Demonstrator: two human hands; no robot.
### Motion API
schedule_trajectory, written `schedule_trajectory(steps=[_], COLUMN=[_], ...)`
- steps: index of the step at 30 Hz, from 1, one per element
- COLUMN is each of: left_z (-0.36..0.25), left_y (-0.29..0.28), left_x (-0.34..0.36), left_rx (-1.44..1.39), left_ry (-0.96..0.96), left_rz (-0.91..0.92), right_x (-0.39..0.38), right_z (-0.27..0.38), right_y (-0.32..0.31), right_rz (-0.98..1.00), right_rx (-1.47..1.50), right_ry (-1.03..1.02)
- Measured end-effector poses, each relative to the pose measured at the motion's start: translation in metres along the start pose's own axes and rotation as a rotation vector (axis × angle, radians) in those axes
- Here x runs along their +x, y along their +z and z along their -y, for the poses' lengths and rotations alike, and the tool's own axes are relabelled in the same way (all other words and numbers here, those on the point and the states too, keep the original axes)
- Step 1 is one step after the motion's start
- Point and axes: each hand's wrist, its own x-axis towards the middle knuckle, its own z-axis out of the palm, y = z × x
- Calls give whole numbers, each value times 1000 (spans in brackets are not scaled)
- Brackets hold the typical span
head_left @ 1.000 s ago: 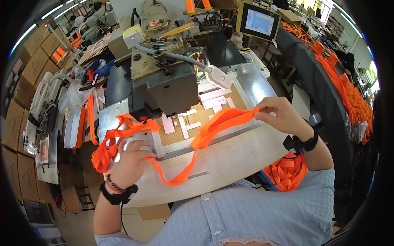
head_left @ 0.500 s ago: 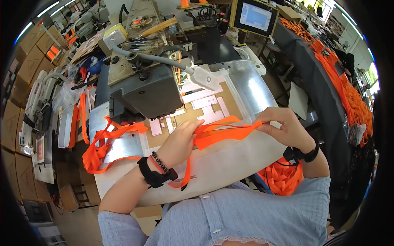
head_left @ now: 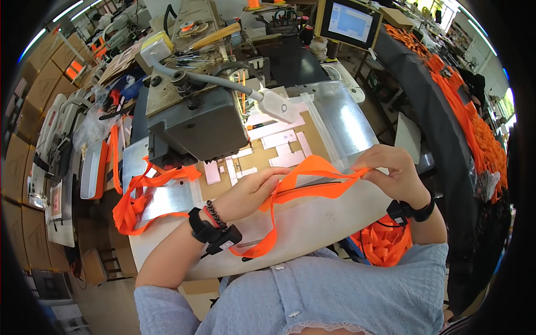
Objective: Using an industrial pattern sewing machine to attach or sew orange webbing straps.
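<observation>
Bright orange fabric straps (head_left: pixel 321 166) stretch in a loose bundle between my two hands, over the front of a pale worktable. Thumb and fingertips of my right hand (head_left: pixel 395 174) pinch their gathered right end. My left hand (head_left: pixel 248 194) has its fingers closed around the left part; its fingertips are partly hidden. One strap bows upward, and a narrow dark strip shows among the lower ones. From my left hand a loose length hangs in a curve onto the table edge. Behind lies a brown template board (head_left: pixel 314 139) with pinkish-white pieces.
A dark sewing machine head (head_left: pixel 195 127) overhangs the board, with a white lamp (head_left: pixel 276 106) on a bendy arm. More orange strap (head_left: pixel 129 209) lies tangled at the left. Below the right forearm sits an orange strap heap (head_left: pixel 385 243). A screen (head_left: pixel 350 23) stands behind.
My right hand has moved slightly right, and my left hand has turned a little. The upper strap has arched up away from the others, and the hanging loop has swung right.
</observation>
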Motion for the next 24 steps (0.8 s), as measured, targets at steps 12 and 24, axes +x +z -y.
schedule_trajectory(steps=[12, 24], left_z=[14, 28], left_y=[14, 18], left_x=[12, -11], left_rx=[-295, 344], left_ry=[197, 493], left_rz=[-10, -292], right_x=[3, 1], right_z=[2, -8], right_y=[10, 15], right_rz=[-8, -27], right_rx=[4, 1], right_ry=[25, 123])
